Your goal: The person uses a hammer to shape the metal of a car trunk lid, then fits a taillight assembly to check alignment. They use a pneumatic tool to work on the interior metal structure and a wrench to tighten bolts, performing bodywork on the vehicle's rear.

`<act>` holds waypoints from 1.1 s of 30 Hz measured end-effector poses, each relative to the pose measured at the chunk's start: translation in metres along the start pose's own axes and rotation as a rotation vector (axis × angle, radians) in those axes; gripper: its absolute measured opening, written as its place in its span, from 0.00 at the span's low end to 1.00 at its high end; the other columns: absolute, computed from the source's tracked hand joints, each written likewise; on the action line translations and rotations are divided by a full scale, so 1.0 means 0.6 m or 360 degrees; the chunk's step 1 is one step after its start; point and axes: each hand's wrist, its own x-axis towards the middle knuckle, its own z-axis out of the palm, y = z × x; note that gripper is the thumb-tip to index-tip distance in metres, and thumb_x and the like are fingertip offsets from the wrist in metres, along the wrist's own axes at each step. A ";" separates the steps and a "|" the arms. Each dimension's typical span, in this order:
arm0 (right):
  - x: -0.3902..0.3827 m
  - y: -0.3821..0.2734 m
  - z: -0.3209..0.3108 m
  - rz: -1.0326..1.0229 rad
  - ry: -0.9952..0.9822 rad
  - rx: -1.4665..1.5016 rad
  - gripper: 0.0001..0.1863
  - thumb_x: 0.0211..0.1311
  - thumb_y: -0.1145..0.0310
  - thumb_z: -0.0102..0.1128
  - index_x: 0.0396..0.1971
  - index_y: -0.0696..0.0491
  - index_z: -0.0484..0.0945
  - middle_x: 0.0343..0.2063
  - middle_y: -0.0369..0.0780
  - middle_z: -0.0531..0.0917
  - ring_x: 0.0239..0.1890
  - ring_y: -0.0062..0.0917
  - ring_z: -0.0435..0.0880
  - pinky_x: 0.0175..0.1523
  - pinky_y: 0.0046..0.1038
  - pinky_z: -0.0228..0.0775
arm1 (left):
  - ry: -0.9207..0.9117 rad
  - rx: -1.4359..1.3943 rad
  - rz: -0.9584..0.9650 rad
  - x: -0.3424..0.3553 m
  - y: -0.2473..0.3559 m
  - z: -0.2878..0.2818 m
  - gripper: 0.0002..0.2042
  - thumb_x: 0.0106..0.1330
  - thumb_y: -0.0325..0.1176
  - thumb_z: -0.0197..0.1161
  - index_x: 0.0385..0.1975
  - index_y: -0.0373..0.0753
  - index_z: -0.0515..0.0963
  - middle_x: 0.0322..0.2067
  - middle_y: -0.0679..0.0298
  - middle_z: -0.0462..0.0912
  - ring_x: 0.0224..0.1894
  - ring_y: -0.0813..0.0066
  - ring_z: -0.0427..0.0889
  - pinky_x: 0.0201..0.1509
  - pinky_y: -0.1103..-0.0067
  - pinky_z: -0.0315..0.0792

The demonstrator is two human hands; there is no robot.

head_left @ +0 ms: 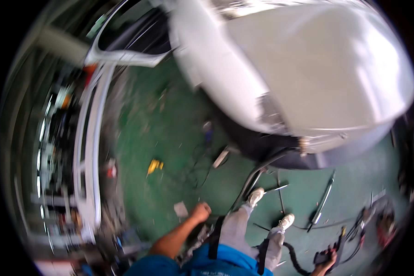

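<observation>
The room is floored in green [138, 101], with pale specks and scuffs scattered across the upper centre of the frame and a paler, greyer tone seen toward the right. The left side is crossed by a white frame [94, 152] with parallel rails, bent by the lens. Behind it, crowded dark clutter [62, 138] is blurred beyond recognition and broken by thin bright strips [40, 152]. At upper left, a beige beam-like form [62, 44] is softly lit.
</observation>
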 end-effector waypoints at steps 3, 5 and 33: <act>0.023 -0.029 -0.078 0.0218 -0.0190 -0.0247 0.16 0.57 0.68 0.61 0.45 0.55 0.80 0.53 0.44 0.80 0.57 0.35 0.78 0.59 0.39 0.72 | 0.0527 -0.0173 -0.0178 -0.064 -0.040 -0.053 0.13 0.66 0.43 0.60 0.39 0.41 0.81 0.39 0.52 0.85 0.43 0.49 0.84 0.46 0.60 0.77; -0.012 -0.039 -0.083 0.0653 -0.0358 -0.0314 0.10 0.62 0.67 0.58 0.38 0.56 0.81 0.45 0.43 0.83 0.49 0.29 0.81 0.51 0.30 0.75 | 0.0827 -0.0536 -0.0330 -0.184 -0.090 0.026 0.14 0.66 0.46 0.60 0.40 0.42 0.81 0.39 0.54 0.86 0.44 0.52 0.84 0.47 0.63 0.77; 0.099 0.054 0.218 0.0877 -0.1022 -0.1229 0.12 0.63 0.62 0.60 0.39 0.55 0.79 0.38 0.41 0.81 0.40 0.27 0.77 0.45 0.29 0.71 | 0.1893 -0.0983 -0.2191 -0.979 -0.546 0.434 0.26 0.56 0.34 0.66 0.57 0.34 0.76 0.53 0.46 0.77 0.55 0.47 0.77 0.58 0.64 0.71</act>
